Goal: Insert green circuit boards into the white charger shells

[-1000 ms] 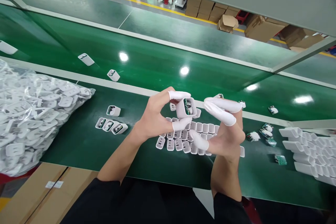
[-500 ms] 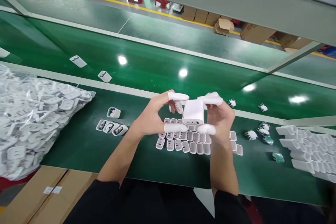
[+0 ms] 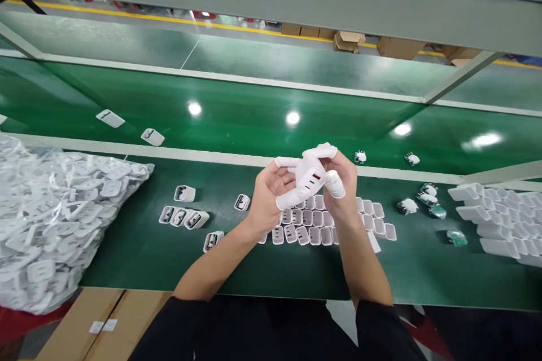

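A white charger case point(image 3: 310, 176) with port slots, one lined in red, is held tilted above the green bench. My left hand point(image 3: 267, 194), with white finger cots on, grips its left and lower side. On its right and top, the cotted fingers of my right hand point(image 3: 344, 180) press against it. Below both hands stand rows of open white housings point(image 3: 314, 235), partly covered by my wrists. To the left sit several housings with boards inside, among them an upright group point(image 3: 195, 219) and a single one point(image 3: 241, 202).
A clear bag of white plastic covers point(image 3: 40, 225) fills the left side. Several circuit boards point(image 3: 407, 206) lie at right, beside stacked white housings point(image 3: 495, 231). Two more cases, one of them a tilted case point(image 3: 153, 136), rest behind the bench rail point(image 3: 212, 156). A cardboard box point(image 3: 105, 327) stands lower left.
The charger case has been turned and tilted between my hands, so its port face now points more to the lower right. Both hands have drawn closer together, and the view has shifted slightly.
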Available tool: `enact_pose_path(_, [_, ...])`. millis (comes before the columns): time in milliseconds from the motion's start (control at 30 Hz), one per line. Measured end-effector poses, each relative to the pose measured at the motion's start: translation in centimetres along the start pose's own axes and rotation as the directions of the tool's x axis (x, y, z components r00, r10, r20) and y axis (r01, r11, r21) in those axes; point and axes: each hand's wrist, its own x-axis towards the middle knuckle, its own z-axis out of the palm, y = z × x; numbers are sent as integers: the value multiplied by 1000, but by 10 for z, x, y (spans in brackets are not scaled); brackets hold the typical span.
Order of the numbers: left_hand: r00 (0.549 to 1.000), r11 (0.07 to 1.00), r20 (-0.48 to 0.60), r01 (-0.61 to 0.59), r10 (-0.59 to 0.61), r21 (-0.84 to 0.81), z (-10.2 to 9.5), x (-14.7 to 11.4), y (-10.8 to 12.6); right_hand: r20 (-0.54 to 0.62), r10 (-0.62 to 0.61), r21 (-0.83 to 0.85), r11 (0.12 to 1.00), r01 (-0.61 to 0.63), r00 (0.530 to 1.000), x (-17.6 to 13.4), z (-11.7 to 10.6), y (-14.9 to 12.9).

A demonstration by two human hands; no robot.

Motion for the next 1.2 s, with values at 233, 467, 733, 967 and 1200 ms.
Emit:
enact_pose_path(233, [995,1000,-98,-15,18,23,4,0,0,38,61,-21,998,-60,997,3,-2,-6])
enact_pose_path(467, [988,997,-156,-6,18,73,-1,-2,-12,40,132,39,990,-133,990,6,2,-6])
enact_pose_path(733, [982,998,-188,35,-25,52,2,-5,-8,-1,183,95,979,-182,983,8,9,-5])
enact_pose_path(967, [976,999,-217,1,6,33,-1,-16,0,59,149,105,982,-155,987,2,18,-6])
enact_pose_path(1200, [973,974,-206,-57,103,219,-25,-10,5,167,168,43,983,-177,972,4,6,-5])
